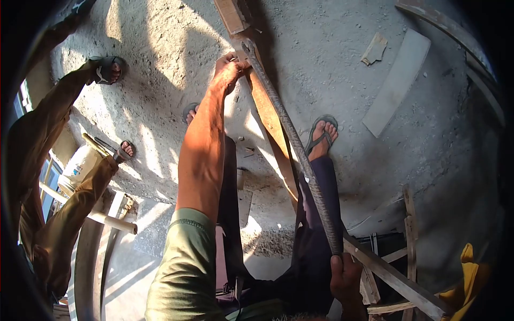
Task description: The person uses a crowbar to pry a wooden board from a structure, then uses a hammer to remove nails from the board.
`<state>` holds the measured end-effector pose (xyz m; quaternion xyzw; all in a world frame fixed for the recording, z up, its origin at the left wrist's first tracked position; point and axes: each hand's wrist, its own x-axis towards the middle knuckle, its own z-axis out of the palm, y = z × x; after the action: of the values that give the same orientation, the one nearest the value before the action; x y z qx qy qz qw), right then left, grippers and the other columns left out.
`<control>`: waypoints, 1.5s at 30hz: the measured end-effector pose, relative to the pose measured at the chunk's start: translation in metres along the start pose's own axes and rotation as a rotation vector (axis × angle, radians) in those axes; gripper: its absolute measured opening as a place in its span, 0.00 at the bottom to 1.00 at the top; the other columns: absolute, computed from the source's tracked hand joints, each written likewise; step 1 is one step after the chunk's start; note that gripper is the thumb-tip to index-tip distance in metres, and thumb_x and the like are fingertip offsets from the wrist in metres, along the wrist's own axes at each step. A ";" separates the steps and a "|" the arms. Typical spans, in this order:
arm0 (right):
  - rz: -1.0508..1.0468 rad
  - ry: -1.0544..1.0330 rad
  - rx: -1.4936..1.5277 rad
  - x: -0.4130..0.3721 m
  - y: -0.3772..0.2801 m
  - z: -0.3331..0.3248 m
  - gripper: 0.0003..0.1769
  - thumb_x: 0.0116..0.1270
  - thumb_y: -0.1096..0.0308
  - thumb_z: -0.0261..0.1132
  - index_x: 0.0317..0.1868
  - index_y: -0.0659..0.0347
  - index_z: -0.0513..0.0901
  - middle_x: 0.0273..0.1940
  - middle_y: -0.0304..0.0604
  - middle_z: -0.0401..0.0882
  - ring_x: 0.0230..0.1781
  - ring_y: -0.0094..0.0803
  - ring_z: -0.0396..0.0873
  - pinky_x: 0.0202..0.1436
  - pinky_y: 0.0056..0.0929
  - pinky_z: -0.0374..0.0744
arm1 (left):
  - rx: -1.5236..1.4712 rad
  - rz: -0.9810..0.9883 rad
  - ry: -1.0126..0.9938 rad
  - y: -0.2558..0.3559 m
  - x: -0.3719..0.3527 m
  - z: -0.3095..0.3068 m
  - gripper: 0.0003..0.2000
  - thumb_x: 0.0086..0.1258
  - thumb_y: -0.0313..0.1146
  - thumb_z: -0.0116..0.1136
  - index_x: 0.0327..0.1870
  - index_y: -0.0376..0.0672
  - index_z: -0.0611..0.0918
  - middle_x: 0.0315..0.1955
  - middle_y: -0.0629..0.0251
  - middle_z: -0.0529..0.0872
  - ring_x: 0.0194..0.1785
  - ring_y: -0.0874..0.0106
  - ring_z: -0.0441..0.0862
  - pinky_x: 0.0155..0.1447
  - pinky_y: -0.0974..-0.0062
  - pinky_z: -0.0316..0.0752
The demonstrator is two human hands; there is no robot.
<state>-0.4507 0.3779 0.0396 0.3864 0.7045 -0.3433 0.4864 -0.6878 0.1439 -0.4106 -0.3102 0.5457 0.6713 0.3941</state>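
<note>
A long, rough metal pry bar [289, 128] slants across the middle of the view, its claw-like tip at the upper end. My right hand [347, 275], low on the right, is wrapped round the bar's lower end. My left hand [230, 70] is closed at the edge of a narrow wooden plank [263, 109], beside the bar's tip; the fingertips are partly hidden. The plank stretches down between my legs, under the bar. Beyond my left hand, a wooden block [231, 16] lies against the plank's far end.
Another person's legs [75, 203] and sandaled feet stand at the left, near a white bucket [83, 163] and a pale pipe [112, 220]. A flat board [397, 83] and a wood scrap [374, 49] lie on the dusty floor. Timber pieces [396, 278] and yellow cloth [468, 278] are at lower right.
</note>
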 end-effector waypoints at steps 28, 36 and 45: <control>-0.210 0.240 -0.122 0.043 -0.063 0.046 0.16 0.71 0.60 0.52 0.31 0.65 0.73 0.14 0.49 0.67 0.13 0.42 0.70 0.20 0.39 0.64 | 0.636 0.162 0.087 -0.031 0.026 -0.002 0.23 0.57 0.37 0.61 0.53 0.35 0.75 0.45 0.45 0.82 0.50 0.50 0.79 0.55 0.61 0.73; -0.072 0.215 -0.089 0.025 -0.064 0.079 0.17 0.70 0.61 0.54 0.28 0.67 0.73 0.17 0.54 0.69 0.18 0.51 0.73 0.22 0.41 0.66 | 0.799 -0.110 0.037 0.014 -0.007 0.003 0.24 0.58 0.39 0.62 0.54 0.37 0.73 0.45 0.44 0.80 0.51 0.50 0.79 0.55 0.63 0.75; -0.044 0.155 -0.185 -0.020 -0.023 0.055 0.12 0.67 0.69 0.52 0.26 0.65 0.72 0.16 0.48 0.71 0.17 0.40 0.74 0.19 0.37 0.66 | 1.086 0.291 0.031 -0.078 0.021 0.011 0.25 0.49 0.49 0.71 0.34 0.33 0.81 0.29 0.56 0.84 0.36 0.64 0.82 0.41 0.65 0.76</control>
<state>-0.4429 0.3153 0.0449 0.3498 0.7770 -0.2566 0.4561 -0.6305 0.1657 -0.4644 0.0058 0.8559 0.3367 0.3925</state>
